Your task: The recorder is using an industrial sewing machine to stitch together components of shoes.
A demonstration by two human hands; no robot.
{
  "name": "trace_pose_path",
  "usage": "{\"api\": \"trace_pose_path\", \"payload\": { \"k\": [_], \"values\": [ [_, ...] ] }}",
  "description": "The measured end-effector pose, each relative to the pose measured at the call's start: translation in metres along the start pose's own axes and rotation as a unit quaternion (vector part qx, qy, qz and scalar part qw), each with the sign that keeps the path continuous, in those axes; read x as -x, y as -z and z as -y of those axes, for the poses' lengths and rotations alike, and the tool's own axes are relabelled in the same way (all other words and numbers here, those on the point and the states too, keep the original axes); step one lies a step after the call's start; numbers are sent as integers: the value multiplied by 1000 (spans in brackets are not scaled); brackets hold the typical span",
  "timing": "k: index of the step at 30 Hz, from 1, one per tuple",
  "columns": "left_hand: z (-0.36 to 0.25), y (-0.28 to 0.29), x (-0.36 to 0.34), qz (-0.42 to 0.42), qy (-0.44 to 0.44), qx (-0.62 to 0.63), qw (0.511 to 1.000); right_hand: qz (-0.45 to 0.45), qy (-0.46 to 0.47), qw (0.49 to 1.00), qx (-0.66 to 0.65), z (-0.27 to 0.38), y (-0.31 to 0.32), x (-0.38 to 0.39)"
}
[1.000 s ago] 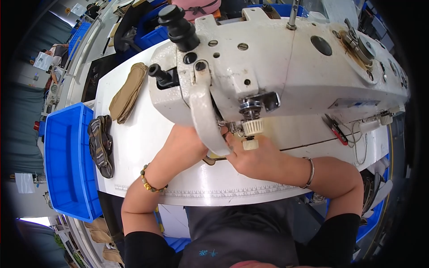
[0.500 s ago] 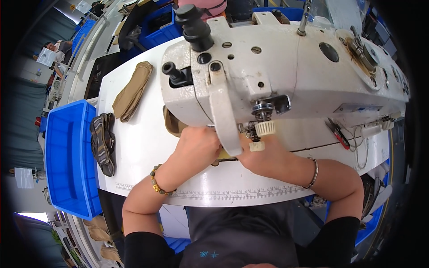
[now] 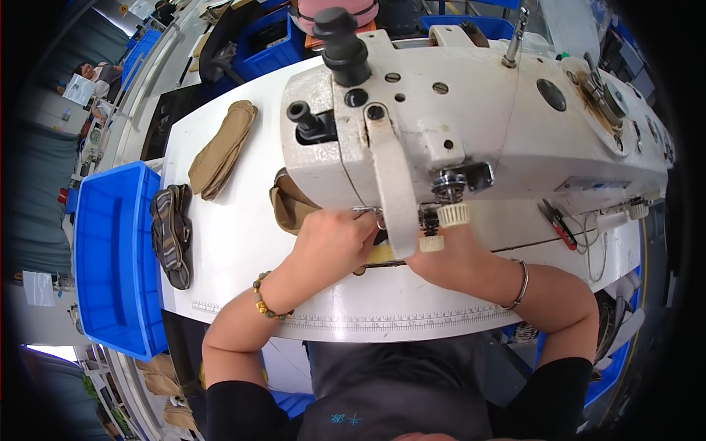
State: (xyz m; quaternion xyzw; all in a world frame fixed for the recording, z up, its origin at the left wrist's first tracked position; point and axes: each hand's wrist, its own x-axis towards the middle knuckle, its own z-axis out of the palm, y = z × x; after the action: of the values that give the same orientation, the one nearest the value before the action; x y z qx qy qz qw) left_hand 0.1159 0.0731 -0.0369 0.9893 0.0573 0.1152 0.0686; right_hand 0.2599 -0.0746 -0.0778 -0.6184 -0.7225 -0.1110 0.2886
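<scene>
A white sewing machine (image 3: 412, 125) arches over the work, its pale lever guard standing before the needle area. My left hand (image 3: 331, 242) is closed, its fingers pinched together just left of the needle area. From behind that hand a curved brown fabric piece (image 3: 292, 204) sticks out to the left, and the fingers grip its near end. My right hand (image 3: 448, 257) lies right of the needle area, below the white knobs; the machine head hides its fingers. Between both hands a yellow strip (image 3: 381, 254) shows on the machine bed. The stitching point itself is hidden.
A stack of brown fabric pieces (image 3: 223, 151) and a bundle of dark striped pieces (image 3: 170, 235) lie on the white table (image 3: 243, 250). Left of it stands a blue bin (image 3: 118, 264). Red-handled snips (image 3: 559, 224) lie at right. A ruler strip (image 3: 397, 322) runs along the front edge.
The view has shifted slightly, so the machine appears farther right. More of the brown fabric piece shows behind my left hand. Both hands keep their places beside the needle area.
</scene>
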Motion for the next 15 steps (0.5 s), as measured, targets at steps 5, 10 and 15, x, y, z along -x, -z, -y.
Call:
{"api": "trace_pose_path", "payload": {
  "k": [5,10,15],
  "values": [
    [-5,29,7,-8,1,13,1000,-9,-36,997,-67,-3,2,-3],
    [-9,36,7,-16,-51,-50,997,14,-50,995,-81,-4,-11,2],
    [0,27,7,-18,-97,-78,992,39,-3,998,-42,-3,4,-7]
  ]
}}
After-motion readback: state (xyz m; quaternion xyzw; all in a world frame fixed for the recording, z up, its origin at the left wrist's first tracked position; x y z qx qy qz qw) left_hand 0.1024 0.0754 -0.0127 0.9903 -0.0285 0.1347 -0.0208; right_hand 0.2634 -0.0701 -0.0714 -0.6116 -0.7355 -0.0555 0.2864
